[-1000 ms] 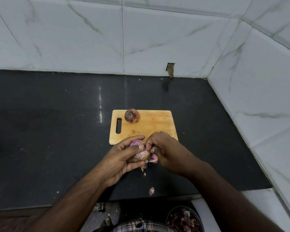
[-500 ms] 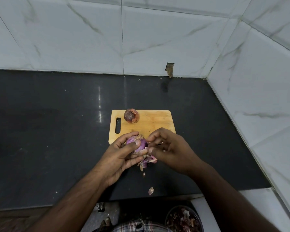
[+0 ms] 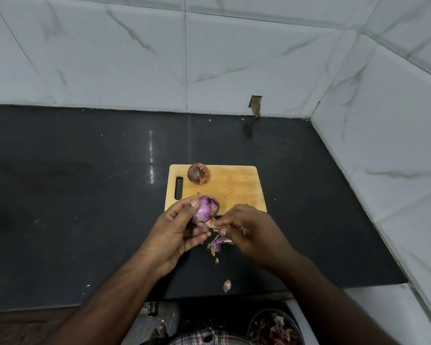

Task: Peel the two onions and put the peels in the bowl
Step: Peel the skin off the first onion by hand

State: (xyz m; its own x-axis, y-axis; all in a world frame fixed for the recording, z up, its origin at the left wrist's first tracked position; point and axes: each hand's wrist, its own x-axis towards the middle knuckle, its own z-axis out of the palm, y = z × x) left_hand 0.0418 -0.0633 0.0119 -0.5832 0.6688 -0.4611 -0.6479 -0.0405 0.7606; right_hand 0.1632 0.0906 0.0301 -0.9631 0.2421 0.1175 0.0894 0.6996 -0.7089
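A shiny purple, partly peeled onion (image 3: 207, 207) sits in the grip of the left hand (image 3: 178, 231), thumb curled over its top and fingers wrapped beneath, held just above the near edge of a pale rectangular wooden cutting board (image 3: 237, 189). The right hand (image 3: 250, 232) has its grip pinched on a papery tan strip of peel (image 3: 213, 223) that hangs from the onion's underside. Purple and tan peel scraps (image 3: 217, 244) dangle and lie under the two hands, and one loose peel piece (image 3: 226, 285) lies nearer on the black stone tabletop (image 3: 85, 195). A second, brown-skinned unpeeled onion (image 3: 198, 173) rests at the board's far left corner. A dark round bowl (image 3: 255, 319) holding peels shows at the bottom edge, below the tabletop's front edge.
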